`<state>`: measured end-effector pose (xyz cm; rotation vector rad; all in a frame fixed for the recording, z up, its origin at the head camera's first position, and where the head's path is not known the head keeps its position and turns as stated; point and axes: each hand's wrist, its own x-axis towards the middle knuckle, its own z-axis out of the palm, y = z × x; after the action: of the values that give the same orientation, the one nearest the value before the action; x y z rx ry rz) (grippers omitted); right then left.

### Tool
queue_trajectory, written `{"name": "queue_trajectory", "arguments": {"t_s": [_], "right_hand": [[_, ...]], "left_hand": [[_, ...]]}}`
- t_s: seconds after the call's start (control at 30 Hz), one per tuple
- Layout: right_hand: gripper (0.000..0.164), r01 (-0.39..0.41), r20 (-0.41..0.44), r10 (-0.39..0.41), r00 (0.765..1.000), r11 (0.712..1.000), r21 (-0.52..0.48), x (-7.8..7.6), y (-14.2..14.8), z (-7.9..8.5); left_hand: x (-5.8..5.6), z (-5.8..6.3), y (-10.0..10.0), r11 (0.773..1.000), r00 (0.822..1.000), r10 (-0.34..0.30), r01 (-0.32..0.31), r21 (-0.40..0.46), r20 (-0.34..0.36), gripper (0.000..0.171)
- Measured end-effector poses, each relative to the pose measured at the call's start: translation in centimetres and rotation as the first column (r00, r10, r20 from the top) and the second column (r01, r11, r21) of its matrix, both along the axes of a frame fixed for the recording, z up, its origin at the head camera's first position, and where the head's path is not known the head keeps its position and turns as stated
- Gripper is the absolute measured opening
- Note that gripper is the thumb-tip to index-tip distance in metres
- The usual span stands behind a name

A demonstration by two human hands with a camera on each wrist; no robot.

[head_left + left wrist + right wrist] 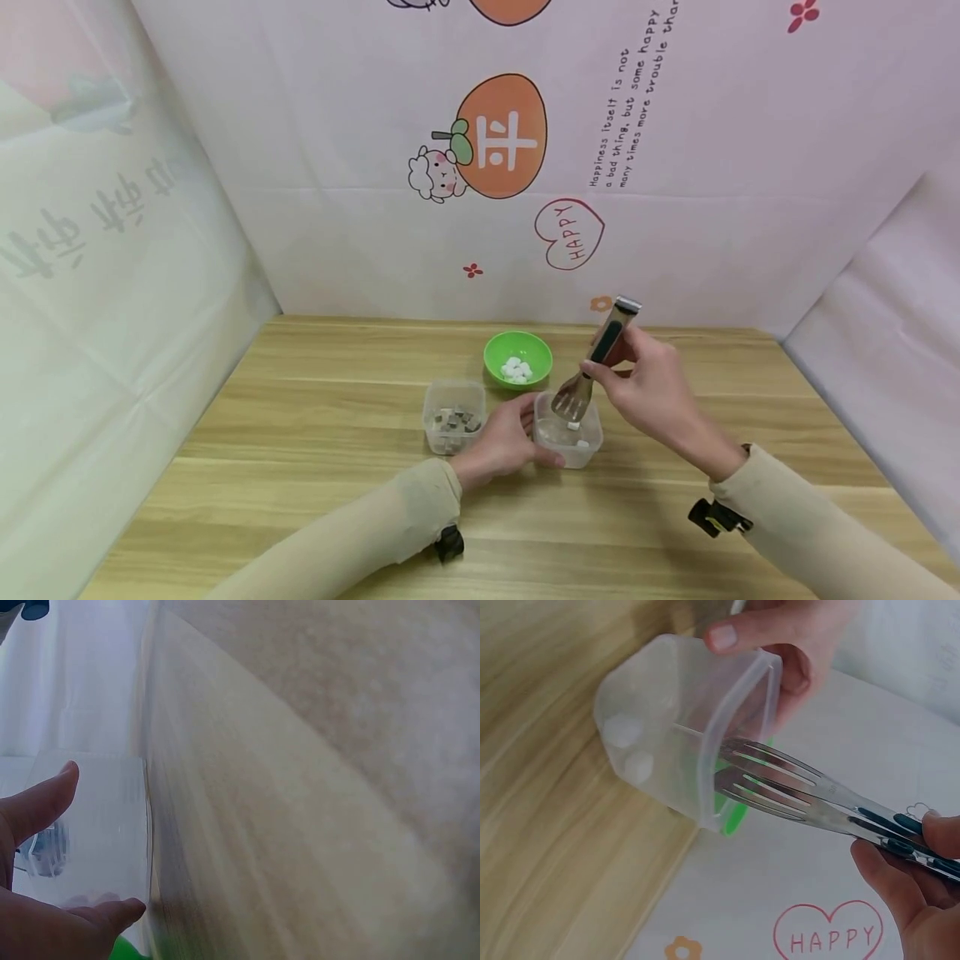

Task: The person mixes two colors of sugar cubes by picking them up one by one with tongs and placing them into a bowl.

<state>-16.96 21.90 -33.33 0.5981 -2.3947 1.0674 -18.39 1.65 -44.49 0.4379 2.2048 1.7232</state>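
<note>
My left hand grips a clear plastic container by its sides, thumb at the near side and fingers at the far side. In the right wrist view, two white pieces show through the container's wall near its base. My right hand holds metal tongs with slotted ends and dark grip inlays, pinched between thumb and fingers. The tongs slant down, and their tips are inside the container's mouth, slightly apart. Whether the tips touch a white piece, I cannot tell.
Behind the container stands a green bowl holding several white pieces. A second clear container with several grey pieces sits left of my left hand. A printed cloth hangs along the back edge of the wooden table.
</note>
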Motion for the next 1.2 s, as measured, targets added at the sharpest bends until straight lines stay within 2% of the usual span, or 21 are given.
{"name": "queue_trajectory", "arguments": {"t_s": [0.3, 0.53, 0.63, 0.97, 1.2], "right_hand": [[0.033, -0.094, -0.007, 0.094, 0.996, 0.995, 0.016, 0.1, 0.0, -2.5], [0.034, -0.157, -0.012, 0.158, 0.987, 0.986, 0.062, 0.1, -0.1, -3.3], [0.033, -0.162, -0.001, 0.163, 0.987, 0.985, 0.062, 0.0, -0.2, -3.4], [0.035, -0.14, 0.038, 0.141, 0.989, 0.99, -0.025, -0.2, 0.1, -3.3], [0.035, -0.133, 0.048, 0.133, 0.99, 0.991, -0.011, -0.3, 0.2, -3.3]], "left_hand": [[0.1, 0.0, 0.1, 1.0, 1.0, -0.002, 0.001, -0.007, -0.004, 0.1], [0.1, 0.1, 0.1, 1.0, 1.0, -0.003, 0.003, -0.003, -0.008, 0.1], [0.1, 0.2, 0.1, 1.0, 1.0, -0.001, 0.001, -0.007, -0.012, 0.101], [0.1, 0.0, -0.1, 1.0, 1.0, 0.004, -0.004, -0.009, 0.002, 0.103], [0.0, -0.2, -0.1, 1.0, 1.0, 0.004, -0.004, -0.002, 0.011, 0.103]]}}
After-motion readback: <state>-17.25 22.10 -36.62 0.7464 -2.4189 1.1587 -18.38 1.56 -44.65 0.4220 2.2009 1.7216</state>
